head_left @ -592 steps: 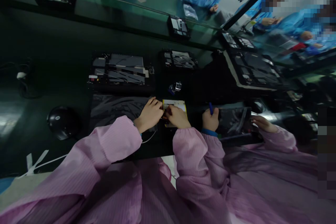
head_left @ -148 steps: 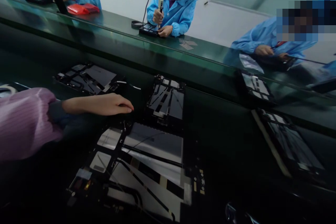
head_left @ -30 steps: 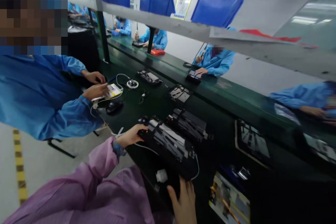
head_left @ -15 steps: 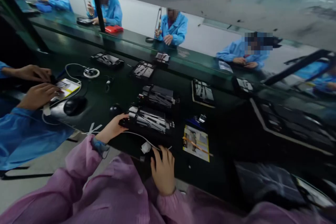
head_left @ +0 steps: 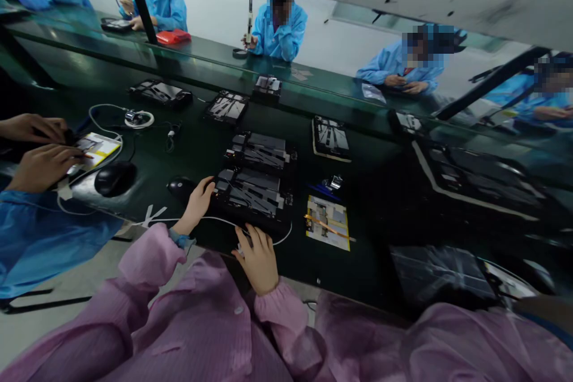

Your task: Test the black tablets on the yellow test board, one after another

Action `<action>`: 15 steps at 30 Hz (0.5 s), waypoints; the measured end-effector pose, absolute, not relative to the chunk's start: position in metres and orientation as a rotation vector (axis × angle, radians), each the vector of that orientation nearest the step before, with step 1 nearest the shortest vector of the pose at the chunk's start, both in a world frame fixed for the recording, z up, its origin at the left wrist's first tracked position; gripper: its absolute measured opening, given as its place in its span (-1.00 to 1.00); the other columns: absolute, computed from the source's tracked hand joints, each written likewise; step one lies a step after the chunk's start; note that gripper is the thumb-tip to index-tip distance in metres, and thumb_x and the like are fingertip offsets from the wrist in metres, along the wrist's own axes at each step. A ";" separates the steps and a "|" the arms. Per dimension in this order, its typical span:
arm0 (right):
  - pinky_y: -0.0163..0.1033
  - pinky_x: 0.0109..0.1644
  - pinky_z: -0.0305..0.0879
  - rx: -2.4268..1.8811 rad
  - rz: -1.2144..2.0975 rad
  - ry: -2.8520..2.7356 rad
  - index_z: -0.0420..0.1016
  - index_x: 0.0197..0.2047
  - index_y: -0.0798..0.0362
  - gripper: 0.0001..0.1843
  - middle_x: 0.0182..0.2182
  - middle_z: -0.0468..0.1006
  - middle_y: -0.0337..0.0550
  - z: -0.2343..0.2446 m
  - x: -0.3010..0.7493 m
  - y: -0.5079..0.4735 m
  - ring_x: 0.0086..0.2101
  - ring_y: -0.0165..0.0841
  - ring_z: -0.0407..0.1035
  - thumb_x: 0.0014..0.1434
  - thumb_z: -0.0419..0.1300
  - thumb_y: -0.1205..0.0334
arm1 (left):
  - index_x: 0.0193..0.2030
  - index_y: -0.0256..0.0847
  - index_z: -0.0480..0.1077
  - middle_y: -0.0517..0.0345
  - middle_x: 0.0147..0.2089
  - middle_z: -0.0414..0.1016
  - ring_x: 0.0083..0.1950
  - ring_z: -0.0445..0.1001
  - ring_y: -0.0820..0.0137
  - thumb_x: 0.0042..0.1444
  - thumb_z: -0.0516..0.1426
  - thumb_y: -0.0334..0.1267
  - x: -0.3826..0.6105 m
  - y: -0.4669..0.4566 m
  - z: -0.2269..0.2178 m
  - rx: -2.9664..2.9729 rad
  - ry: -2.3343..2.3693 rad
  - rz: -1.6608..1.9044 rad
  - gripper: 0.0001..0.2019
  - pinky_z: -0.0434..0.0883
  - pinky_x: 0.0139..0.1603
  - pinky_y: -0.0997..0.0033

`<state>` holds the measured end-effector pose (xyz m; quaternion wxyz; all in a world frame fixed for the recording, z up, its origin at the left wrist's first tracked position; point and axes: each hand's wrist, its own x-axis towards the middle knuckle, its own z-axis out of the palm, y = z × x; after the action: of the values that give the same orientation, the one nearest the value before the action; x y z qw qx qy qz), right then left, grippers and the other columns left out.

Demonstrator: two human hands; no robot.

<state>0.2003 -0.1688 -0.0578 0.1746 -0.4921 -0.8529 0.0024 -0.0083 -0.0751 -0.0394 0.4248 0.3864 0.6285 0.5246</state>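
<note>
My left hand [head_left: 197, 206] grips the left edge of a black, flat opened device [head_left: 250, 194], tablet-like, with grey strips and panels exposed. It lies on the dark bench in front of me. My right hand [head_left: 257, 259] rests at the bench's front edge, fingers stretched and apart, fingertips by the device's near side. A thin white cable [head_left: 219, 219] runs from the left past the device and under these fingers. Under the right hand, a small white piece [head_left: 240, 247] is mostly hidden. Just behind lies a second opened device [head_left: 259, 149].
A black mouse [head_left: 179, 187] sits left of my left hand. To the right lie a yellow-edged card [head_left: 329, 222] and a metal-clipped blue item [head_left: 333, 184]. More opened devices [head_left: 331, 138] lie farther back. At left, a co-worker's hands [head_left: 42, 161] handle another card.
My right hand has moved left and toward the device, covering the white piece. The left hand stays at the device's left edge. The whole view has shifted somewhat.
</note>
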 end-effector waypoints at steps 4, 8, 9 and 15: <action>-0.03 0.19 0.18 -1.355 -0.065 -2.349 0.33 0.17 -0.02 -0.54 0.14 0.36 -0.03 -0.063 0.222 -0.184 0.14 -0.22 0.20 0.19 0.18 0.23 | 0.17 -0.29 0.27 -0.10 0.19 0.32 0.21 0.28 0.20 0.27 -0.07 -0.11 0.001 -0.082 -0.043 1.388 1.770 1.214 -0.57 0.15 0.29 0.15; -0.03 0.24 0.13 -1.417 -0.058 -2.274 0.37 0.13 0.00 -0.62 0.08 0.41 -0.05 -0.059 0.243 -0.189 0.12 -0.27 0.23 0.25 0.06 0.33 | 0.24 -0.41 0.18 -0.26 0.22 0.27 0.30 0.17 0.11 0.29 -0.09 -0.09 0.008 -0.085 -0.046 1.873 1.840 1.094 -0.50 0.15 0.30 0.06; -0.03 0.24 0.12 -1.441 -0.070 -2.261 0.36 0.13 0.01 -0.62 0.08 0.41 -0.05 -0.059 0.249 -0.190 0.12 -0.28 0.23 0.26 0.03 0.35 | 0.24 -0.43 0.18 -0.29 0.24 0.23 0.33 0.11 0.10 0.29 -0.08 -0.09 0.010 -0.085 -0.045 1.980 1.838 1.084 -0.49 0.12 0.31 0.05; 0.00 0.05 0.24 -1.755 -0.167 -2.049 0.45 0.02 0.04 -0.71 -0.09 0.49 -0.03 -0.060 0.300 -0.206 -0.05 -0.21 0.31 0.29 0.01 0.27 | 0.30 -0.34 0.14 -0.20 0.39 -0.01 0.42 -0.10 0.03 0.23 0.01 0.00 0.029 -0.087 -0.037 2.362 1.704 0.800 -0.41 -0.01 0.36 -0.03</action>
<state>0.3002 -0.2061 -0.0599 0.2175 -0.6336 -0.7400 -0.0602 0.0290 -0.0871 -0.0369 0.0604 0.7806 0.5631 0.2645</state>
